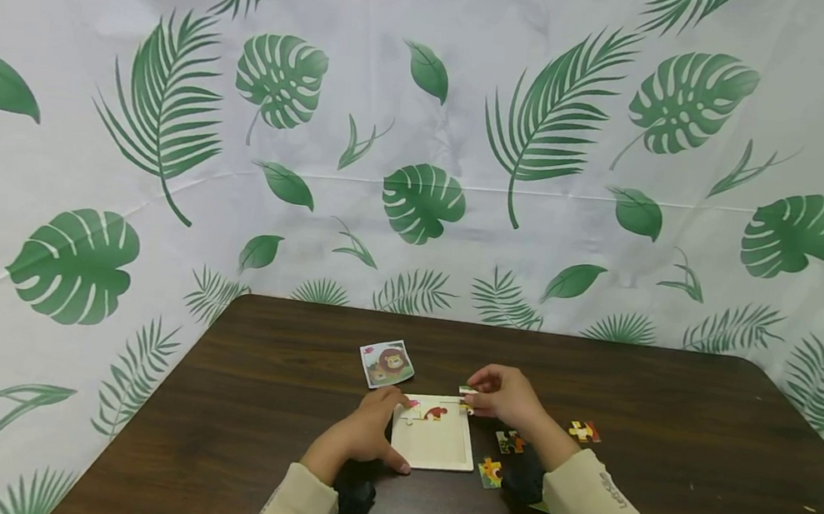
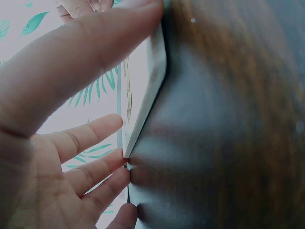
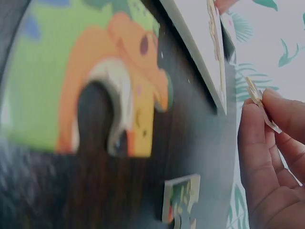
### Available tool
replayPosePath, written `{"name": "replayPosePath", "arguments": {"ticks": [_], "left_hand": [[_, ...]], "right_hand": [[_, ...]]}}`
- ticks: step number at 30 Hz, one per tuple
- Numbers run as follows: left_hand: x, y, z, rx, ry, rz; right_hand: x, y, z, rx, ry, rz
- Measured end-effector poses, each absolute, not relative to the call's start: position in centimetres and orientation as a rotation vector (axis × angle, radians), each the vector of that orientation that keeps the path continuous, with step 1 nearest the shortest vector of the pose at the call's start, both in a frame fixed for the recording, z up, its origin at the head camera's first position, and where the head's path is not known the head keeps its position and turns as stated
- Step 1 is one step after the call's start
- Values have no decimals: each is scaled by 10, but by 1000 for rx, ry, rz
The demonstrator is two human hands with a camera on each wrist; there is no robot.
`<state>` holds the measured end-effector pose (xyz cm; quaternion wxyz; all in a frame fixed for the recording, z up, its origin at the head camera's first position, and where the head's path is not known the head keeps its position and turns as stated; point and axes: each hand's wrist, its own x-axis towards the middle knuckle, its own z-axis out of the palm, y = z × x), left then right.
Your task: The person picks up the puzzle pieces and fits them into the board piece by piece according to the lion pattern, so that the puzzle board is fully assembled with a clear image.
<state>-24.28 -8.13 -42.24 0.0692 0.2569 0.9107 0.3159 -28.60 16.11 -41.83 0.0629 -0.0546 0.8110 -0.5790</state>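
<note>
A pale wooden puzzle tray (image 1: 436, 454) lies on the dark table, with joined pieces (image 1: 435, 413) along its far side. My left hand (image 1: 362, 428) steadies the tray, fingers stretched along its left side and thumb at its near edge; in the left wrist view those fingers (image 2: 97, 133) look nearly straight. Above the tray's far right corner, my right hand (image 1: 509, 397) pinches a thin puzzle piece (image 3: 261, 105) between thumb and fingertips. The right wrist view shows this piece edge-on, so its picture is hidden.
Right of the tray lie loose puzzle pieces: one with an orange animal (image 1: 490, 472), a darker one (image 1: 511, 442) and another farther right (image 1: 585, 431). Behind the tray rests a lion picture card (image 1: 386, 363). A leaf-patterned cloth (image 1: 426, 124) hangs behind the table.
</note>
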Motion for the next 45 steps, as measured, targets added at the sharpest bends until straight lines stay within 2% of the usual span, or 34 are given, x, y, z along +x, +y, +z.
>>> {"name": "replayPosePath", "arguments": {"ticks": [26, 45], "left_hand": [[-243, -81, -421, 765, 2734, 950], [-243, -81, -422, 775, 2736, 952]], "right_hand": [[-284, 141, -425, -176, 2473, -1675], [-283, 132, -425, -154, 2724, -1471]]}}
